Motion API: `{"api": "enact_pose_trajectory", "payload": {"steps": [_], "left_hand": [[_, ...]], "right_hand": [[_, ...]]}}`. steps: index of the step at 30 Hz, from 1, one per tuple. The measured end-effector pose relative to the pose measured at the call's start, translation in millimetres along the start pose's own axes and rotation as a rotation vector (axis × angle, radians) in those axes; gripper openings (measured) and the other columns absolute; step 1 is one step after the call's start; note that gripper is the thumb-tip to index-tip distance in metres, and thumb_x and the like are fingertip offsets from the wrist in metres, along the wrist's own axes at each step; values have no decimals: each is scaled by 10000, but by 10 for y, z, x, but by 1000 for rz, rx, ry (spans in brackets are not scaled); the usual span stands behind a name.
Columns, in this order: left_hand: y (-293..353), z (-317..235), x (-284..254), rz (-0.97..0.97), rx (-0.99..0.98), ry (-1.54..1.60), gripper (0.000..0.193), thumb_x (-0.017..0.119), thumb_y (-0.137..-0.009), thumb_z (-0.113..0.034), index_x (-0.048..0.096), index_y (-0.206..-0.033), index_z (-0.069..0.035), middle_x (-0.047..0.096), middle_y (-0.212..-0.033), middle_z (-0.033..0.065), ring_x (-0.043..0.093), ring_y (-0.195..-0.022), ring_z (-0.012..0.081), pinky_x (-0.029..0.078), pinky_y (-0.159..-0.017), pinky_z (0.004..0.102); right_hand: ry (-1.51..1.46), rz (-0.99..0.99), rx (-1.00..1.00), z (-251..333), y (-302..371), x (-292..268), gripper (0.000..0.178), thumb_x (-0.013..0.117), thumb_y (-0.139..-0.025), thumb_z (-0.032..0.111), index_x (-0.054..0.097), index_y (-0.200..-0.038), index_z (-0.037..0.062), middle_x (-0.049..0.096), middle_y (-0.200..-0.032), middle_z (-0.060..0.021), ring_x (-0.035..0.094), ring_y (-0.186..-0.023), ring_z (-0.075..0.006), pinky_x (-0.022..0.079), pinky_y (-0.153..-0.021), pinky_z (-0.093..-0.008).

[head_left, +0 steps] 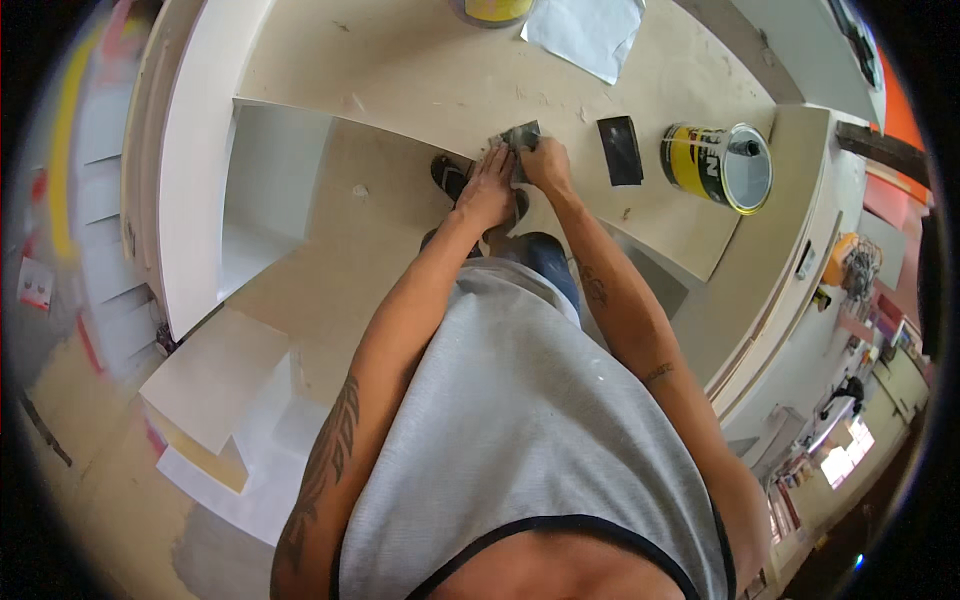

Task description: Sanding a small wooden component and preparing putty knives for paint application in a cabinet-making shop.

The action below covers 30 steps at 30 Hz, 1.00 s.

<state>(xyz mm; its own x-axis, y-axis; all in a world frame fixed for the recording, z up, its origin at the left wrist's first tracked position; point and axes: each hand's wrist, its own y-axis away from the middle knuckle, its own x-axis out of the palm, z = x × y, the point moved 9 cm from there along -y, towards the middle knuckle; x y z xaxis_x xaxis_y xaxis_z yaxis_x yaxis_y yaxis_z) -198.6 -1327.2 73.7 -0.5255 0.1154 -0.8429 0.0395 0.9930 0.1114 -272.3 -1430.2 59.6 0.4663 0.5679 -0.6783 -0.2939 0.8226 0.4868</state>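
My left hand [487,187] lies with its fingers stretched flat at the edge of a beige board [430,85], close beside my right hand. My right hand [546,163] is closed on a thin, flat dark grey piece [524,132], like a scraper blade or folded sandpaper; its exact kind is unclear. This piece rests against the board near the edge, partly covered by my fingers. To the right of my right hand lies a black rectangular sheet [620,151]. A yellow and black can [695,165] with a metal lid sits farther right.
A white paper sheet [583,32] and a second yellow-banded can [493,10] are at the far side. White panels stand left [210,150] and right [775,290]. A white box-like cabinet part [220,380] is at the lower left. My sandalled foot [448,178] is below the board's edge.
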Motion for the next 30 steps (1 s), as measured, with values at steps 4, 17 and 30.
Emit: {"api": "enact_pose_trajectory", "payload": {"steps": [4,17,30], "left_hand": [[12,94,45,38,-132,39,575,524,-849,-113,383,-1372,81,329,-1461,259,286,-1387,390,266,-1151,435],[-83,204,79,154,-247,-20,575,504,-835,-84,368,-1384,19,377,-1426,218,621,-986,442,520,-841,480],[-68,51,4,437,-414,231,479,465,-874,-107,418,-1327,41,332,-1457,263,446,-1261,417,406,-1041,442]], "right_hand": [[-131,-226,-234,-33,292,-142,315,589,-844,242,671,-846,-62,634,-853,-298,631,-856,-458,512,-701,-477],[49,-92,-57,10,-70,41,408,581,-824,308,671,-924,-77,642,-876,-305,647,-891,-445,497,-799,-471],[159,39,-84,-71,-240,-1,429,626,-808,330,681,-915,-82,641,-893,-319,652,-885,-448,518,-759,-461]]}}
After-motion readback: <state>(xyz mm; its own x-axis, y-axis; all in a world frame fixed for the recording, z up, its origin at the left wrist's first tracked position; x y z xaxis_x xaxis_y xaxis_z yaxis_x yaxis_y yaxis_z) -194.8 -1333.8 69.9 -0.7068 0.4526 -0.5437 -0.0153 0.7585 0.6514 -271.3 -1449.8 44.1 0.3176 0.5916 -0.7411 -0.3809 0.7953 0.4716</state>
